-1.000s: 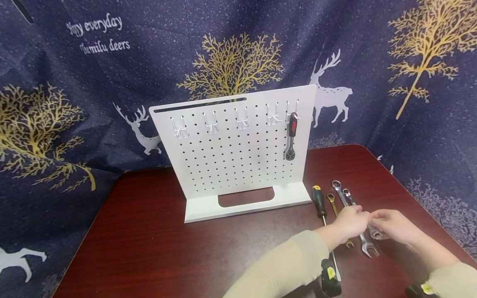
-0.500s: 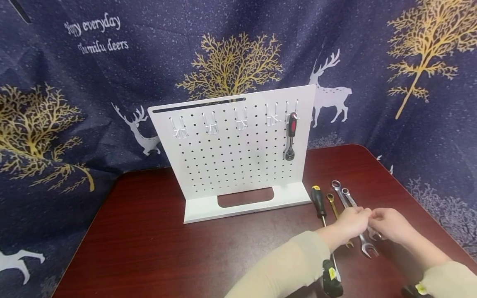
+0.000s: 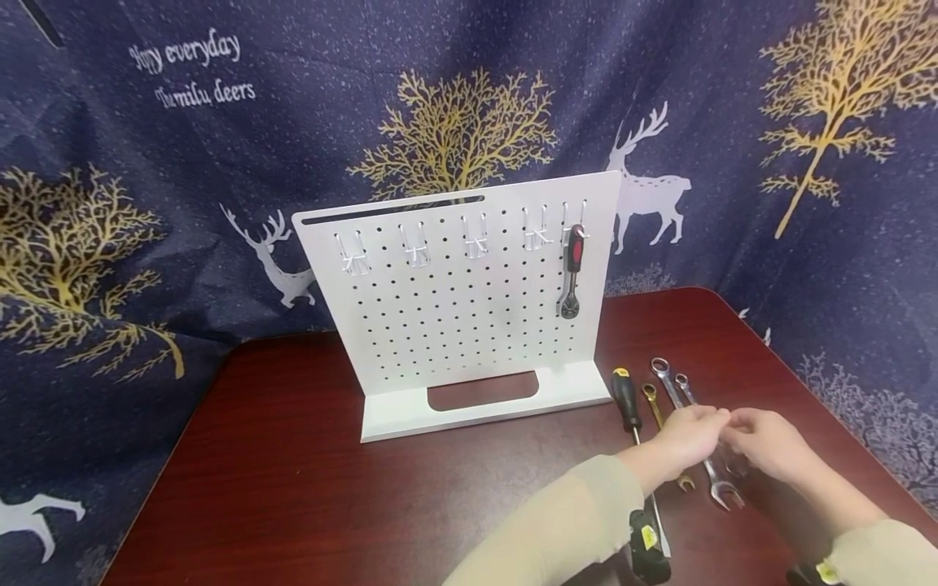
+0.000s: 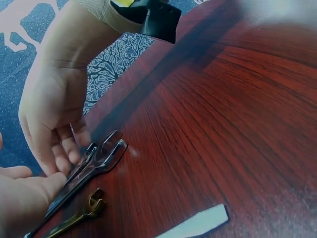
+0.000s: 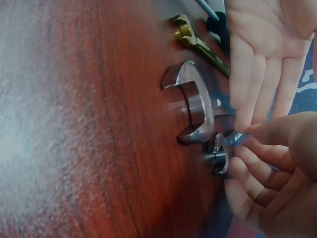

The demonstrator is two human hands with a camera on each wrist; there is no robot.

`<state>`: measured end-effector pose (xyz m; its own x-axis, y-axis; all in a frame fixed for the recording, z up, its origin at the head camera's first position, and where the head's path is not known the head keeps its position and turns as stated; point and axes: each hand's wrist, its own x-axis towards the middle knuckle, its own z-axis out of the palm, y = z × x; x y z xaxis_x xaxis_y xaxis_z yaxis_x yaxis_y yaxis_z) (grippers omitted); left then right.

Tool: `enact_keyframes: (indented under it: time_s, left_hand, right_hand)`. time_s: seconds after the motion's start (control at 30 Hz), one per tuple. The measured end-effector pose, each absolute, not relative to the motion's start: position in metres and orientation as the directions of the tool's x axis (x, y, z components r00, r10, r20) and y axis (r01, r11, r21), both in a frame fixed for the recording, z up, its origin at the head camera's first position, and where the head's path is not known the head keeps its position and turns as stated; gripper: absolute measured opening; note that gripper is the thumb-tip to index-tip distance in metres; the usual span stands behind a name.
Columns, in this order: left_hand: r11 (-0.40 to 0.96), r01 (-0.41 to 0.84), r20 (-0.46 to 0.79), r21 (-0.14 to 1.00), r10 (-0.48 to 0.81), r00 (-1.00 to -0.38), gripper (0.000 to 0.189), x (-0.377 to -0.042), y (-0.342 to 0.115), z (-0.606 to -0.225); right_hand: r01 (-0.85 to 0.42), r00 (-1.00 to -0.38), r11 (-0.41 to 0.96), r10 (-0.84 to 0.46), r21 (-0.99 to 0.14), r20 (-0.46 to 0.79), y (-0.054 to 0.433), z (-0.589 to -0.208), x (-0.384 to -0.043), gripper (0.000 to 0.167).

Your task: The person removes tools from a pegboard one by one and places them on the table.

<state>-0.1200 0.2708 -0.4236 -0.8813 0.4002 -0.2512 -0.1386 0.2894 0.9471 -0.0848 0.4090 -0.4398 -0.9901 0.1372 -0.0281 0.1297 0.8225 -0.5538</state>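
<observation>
My left hand point(image 3: 689, 435) and right hand point(image 3: 769, 443) meet at their fingertips over the wrenches at the table's right. Right thumb and fingers pinch the shank of the small silver combination wrench point(image 5: 218, 156), whose open end pokes out beside them. Left fingers point(image 5: 260, 89) are straight, with tips at the right thumb in the right wrist view. Beside it lies a larger silver combination wrench point(image 3: 722, 490), partly under the left hand. Further left are a gold wrench point(image 3: 650, 395) and a black-handled screwdriver point(image 3: 625, 399), whose shaft the left wrist partly hides.
A white pegboard point(image 3: 410, 423) stands on the dark red table point(image 3: 308, 488). Several white hooks line its upper part. From the rightmost hangs a ratchet wrench point(image 3: 575, 252). A patterned blue cloth point(image 3: 293, 138) hangs behind the table.
Both hands stay together over the wrenches with only slight shifts. In the head view, the small wrench's open end has slipped further behind the right hand and looks blurred now.
</observation>
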Motion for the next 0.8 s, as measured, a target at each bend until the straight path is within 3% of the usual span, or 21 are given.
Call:
enact_keyframes:
  time_s: [0.17, 0.43, 0.8]
  left_hand:
    - [0.211, -0.081, -0.163, 0.974, 0.405, -0.9, 0.025, -0.127, 0.262, -0.424]
    - [0.178, 0.046, -0.03, 0.983, 0.4, -0.916, 0.022, -0.145, 0.243, -0.422]
    - [0.161, 0.265, 0.169, 0.951, 0.447, -0.878, 0.026, -0.171, 0.202, -0.42]
  right_hand:
    - [0.091, -0.99, 0.846, 0.136, -0.526, 0.048, 0.407, -0.437, -0.088, 0.032]
    - [0.058, -0.978, 0.804, 0.164, -0.591, 0.128, 0.398, -0.432, -0.094, 0.031]
    - [-0.016, -0.961, 0.746, 0.172, -0.666, 0.216, 0.369, -0.423, -0.115, 0.03]
